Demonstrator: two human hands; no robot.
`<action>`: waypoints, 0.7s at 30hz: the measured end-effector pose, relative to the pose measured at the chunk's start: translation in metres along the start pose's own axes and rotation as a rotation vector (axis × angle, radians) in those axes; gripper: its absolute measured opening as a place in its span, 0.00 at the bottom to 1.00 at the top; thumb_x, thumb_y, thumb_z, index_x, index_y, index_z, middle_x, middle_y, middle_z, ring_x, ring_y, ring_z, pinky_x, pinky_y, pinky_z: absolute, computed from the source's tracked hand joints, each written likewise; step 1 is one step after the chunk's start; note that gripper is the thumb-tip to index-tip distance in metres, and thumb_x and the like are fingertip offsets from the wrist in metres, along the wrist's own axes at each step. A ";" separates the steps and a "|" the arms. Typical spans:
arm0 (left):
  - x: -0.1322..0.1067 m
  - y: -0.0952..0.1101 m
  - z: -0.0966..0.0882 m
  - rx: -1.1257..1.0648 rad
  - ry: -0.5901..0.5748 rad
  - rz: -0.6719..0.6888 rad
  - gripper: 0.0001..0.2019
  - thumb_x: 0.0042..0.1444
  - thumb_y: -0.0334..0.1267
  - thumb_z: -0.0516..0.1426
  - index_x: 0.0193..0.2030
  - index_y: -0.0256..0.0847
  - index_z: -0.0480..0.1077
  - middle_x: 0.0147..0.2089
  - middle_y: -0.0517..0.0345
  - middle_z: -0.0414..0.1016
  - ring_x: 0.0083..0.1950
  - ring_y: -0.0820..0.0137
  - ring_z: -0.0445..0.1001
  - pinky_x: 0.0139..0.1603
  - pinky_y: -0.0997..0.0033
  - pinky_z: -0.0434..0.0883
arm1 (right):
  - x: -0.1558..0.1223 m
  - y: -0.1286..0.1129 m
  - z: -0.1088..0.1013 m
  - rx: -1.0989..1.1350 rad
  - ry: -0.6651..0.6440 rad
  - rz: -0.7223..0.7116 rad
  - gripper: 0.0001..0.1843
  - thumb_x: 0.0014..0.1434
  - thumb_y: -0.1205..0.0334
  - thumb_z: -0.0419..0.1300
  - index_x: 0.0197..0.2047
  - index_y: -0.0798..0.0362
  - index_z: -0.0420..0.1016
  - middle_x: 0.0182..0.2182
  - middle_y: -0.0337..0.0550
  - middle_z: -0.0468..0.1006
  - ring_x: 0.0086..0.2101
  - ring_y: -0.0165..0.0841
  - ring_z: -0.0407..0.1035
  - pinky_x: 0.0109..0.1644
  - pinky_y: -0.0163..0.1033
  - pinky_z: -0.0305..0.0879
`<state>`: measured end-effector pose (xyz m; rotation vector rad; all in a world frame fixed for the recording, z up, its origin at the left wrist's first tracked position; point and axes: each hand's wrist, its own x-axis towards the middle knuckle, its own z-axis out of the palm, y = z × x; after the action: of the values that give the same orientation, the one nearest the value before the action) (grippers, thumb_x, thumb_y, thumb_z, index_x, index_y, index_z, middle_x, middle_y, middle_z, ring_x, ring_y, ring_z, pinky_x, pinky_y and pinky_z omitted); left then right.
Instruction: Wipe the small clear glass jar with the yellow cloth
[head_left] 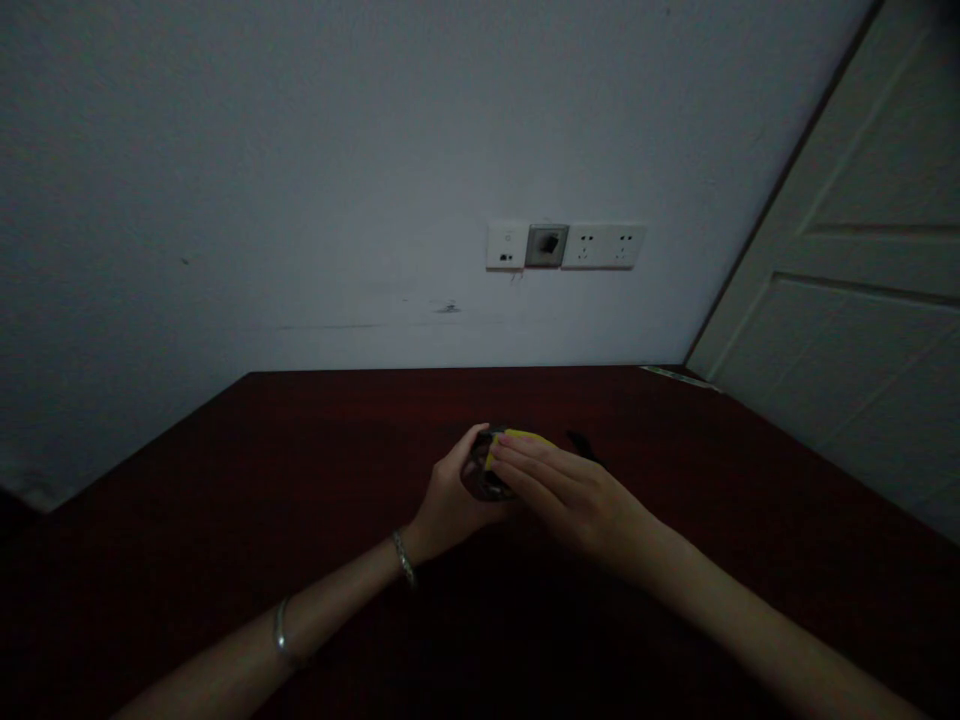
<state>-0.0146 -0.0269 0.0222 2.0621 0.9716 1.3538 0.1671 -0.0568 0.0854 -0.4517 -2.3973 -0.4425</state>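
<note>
Yellow object (517,437) (blurred, perhaps tape), left hand (448,508), right hand (574,492), fingers clamped on it

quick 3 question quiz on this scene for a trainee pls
1. True or false: the left hand and the right hand both touch the small yellow and dark object.
2. Which wrist wears the thin silver metal bracelet? A left, B right, C neither.
3. Fill in: the white plastic wall sockets are mounted ____ the far edge of the dark red wooden table.

Key: 1 true; 2 A; 3 above.
</note>
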 end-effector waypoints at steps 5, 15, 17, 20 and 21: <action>0.002 0.002 -0.002 -0.035 -0.001 -0.013 0.39 0.39 0.35 0.65 0.59 0.38 0.56 0.53 0.47 0.72 0.51 0.59 0.73 0.52 0.57 0.73 | 0.002 -0.007 0.001 -0.001 0.003 -0.025 0.16 0.65 0.72 0.46 0.51 0.67 0.69 0.48 0.58 0.76 0.55 0.40 0.65 0.58 0.48 0.66; 0.001 0.001 -0.003 -0.161 -0.028 -0.024 0.39 0.39 0.35 0.66 0.59 0.38 0.56 0.53 0.46 0.72 0.50 0.59 0.74 0.50 0.58 0.74 | 0.009 -0.008 -0.007 0.050 0.062 -0.021 0.15 0.64 0.72 0.48 0.50 0.66 0.69 0.48 0.56 0.76 0.53 0.39 0.67 0.58 0.46 0.66; -0.001 0.001 -0.002 -0.186 -0.011 -0.028 0.40 0.38 0.36 0.67 0.59 0.38 0.57 0.54 0.45 0.72 0.52 0.59 0.74 0.51 0.58 0.74 | 0.007 -0.005 -0.007 0.036 0.063 0.018 0.15 0.65 0.72 0.47 0.52 0.64 0.68 0.48 0.56 0.76 0.54 0.39 0.67 0.58 0.47 0.66; -0.001 0.002 -0.002 -0.167 0.005 -0.031 0.41 0.37 0.35 0.68 0.59 0.38 0.57 0.55 0.45 0.71 0.53 0.58 0.73 0.53 0.56 0.73 | 0.005 -0.003 -0.006 0.025 0.048 0.046 0.17 0.65 0.71 0.46 0.54 0.62 0.67 0.49 0.54 0.75 0.54 0.38 0.66 0.58 0.47 0.67; -0.001 0.002 -0.003 -0.156 0.006 -0.029 0.41 0.36 0.34 0.68 0.59 0.37 0.57 0.55 0.44 0.71 0.54 0.58 0.72 0.54 0.56 0.72 | 0.005 -0.003 -0.005 0.024 0.053 0.036 0.17 0.65 0.71 0.46 0.54 0.62 0.67 0.49 0.54 0.75 0.54 0.38 0.66 0.58 0.48 0.66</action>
<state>-0.0167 -0.0292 0.0245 1.9219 0.8663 1.3762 0.1648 -0.0606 0.0923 -0.4657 -2.3372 -0.4041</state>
